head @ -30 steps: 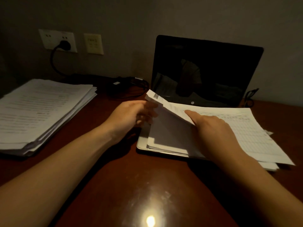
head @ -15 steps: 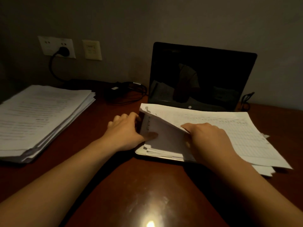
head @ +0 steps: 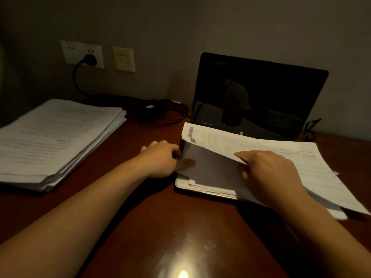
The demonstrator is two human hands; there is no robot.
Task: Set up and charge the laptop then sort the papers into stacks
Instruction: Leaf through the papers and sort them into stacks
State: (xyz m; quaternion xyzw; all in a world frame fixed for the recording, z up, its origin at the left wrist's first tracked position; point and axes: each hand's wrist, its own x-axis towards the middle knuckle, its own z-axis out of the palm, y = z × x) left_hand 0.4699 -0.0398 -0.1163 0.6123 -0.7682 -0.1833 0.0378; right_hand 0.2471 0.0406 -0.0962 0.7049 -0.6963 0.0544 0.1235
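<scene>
Laptop [head: 261, 93]: open, plug [head: 90, 60] in wall socket [head: 70, 53].
Sorted: one stack [head: 56, 137], desk [head: 160, 221] left.
Remaining: pile [head: 313, 167] on laptop; left hand [head: 160, 161], right hand [head: 269, 173] pinching its sheets.

The counter [head: 140, 227] is dark reddish-brown wood with a glossy top, and a bright spot of reflected light [head: 182, 274] sits at its front edge. A thick stack of papers [head: 56, 141] lies near the left edge, printed side up. At the back right, close to the wall, the laptop [head: 259, 97] stands open with a dark screen. Loose sheets [head: 301, 163] cover its base and spill past its right side. At the back centre, between the stack and the laptop, lies a black power adapter [head: 148, 111] with its coiled cable [head: 174, 117].
</scene>
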